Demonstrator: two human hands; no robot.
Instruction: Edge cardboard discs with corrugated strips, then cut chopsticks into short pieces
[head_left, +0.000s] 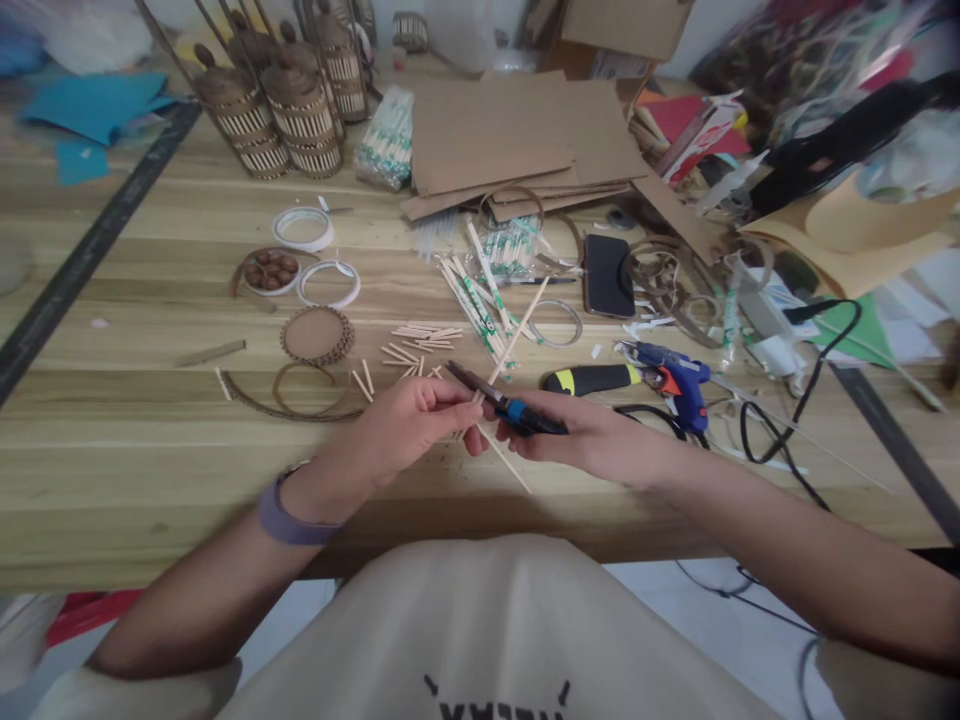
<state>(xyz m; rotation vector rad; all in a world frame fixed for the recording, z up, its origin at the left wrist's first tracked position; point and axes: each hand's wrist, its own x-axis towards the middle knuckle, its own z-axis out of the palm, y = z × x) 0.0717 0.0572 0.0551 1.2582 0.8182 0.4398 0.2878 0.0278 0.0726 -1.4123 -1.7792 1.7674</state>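
Observation:
Near the table's front edge, my left hand pinches thin wooden sticks between thumb and fingers. Closed around the blue and black handle of a cutting tool is my right hand. The tool's dark jaws point up-left, just above my left fingertips and close to the sticks. Another long stick slants up behind the tool. Short cut sticks lie beyond my left hand. Farther back are paper-wrapped sticks, partly piled over one another.
A blue glue gun with a black cord and a black-yellow tool lie right. Behind them is a phone. Cardboard sheets, stick-covered cylinders, tape rings and a round cardboard piece also lie about.

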